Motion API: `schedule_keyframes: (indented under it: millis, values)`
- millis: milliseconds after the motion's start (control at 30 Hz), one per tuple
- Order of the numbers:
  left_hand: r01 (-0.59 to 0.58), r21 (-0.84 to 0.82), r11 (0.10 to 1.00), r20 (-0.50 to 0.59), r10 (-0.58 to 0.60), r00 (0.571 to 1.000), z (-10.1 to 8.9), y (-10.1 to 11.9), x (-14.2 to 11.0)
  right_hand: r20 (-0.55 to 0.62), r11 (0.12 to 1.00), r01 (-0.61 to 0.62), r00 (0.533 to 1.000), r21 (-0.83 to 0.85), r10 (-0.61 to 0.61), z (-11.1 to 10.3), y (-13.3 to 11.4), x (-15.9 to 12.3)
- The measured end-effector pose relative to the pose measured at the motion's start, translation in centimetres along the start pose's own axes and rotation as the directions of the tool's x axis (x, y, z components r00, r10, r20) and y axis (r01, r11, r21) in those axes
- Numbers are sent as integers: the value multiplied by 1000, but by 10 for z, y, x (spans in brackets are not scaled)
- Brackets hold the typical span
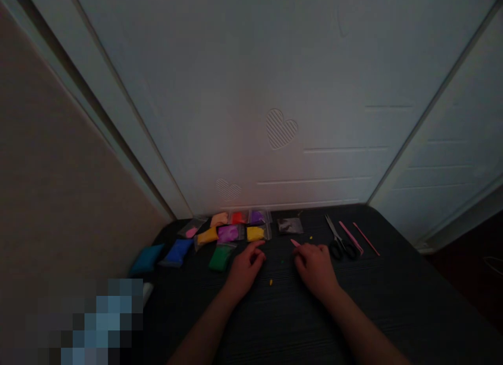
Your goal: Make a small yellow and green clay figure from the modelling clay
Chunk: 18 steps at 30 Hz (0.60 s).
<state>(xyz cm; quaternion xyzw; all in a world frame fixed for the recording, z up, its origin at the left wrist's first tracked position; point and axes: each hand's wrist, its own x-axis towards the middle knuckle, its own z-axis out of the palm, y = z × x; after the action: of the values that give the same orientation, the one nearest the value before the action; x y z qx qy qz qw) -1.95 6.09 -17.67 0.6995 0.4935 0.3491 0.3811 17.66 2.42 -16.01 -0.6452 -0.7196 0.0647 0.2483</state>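
Note:
My left hand point(247, 264) rests on the dark table, its index finger stretched forward and its thumb apart, with nothing seen between them. Just beyond its fingertips lies a small bag of yellow clay point(256, 233), and to its left a bag of green clay point(220, 258). My right hand point(315, 265) is curled low over the table. A pink pointed tool point(294, 243) sticks out from under its fingers; the rest of it is hidden. Between the hands lie a small orange-yellow bit point(271, 282) and a tiny green speck point(282, 261).
Black-handled scissors point(341, 244) and two thin pink tools point(351, 238) point(366, 239) lie right of my right hand. Several clay bags, including blue point(176, 252) and purple point(228, 233), spread across the back left. A greyish packet point(290, 225) lies near the white panel point(236, 92).

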Motion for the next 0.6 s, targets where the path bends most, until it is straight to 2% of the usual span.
schedule_keyframes:
  millis: [267,600]
  values:
    - [-9,-31,999,6,9,1000,-1,0,-1,48,1000,-7,999,-14,8,5,4,-2]
    - [2,-49,999,-72,-6,997,0,4,-2,-20,999,35,999,27,-35,3,3,-1]
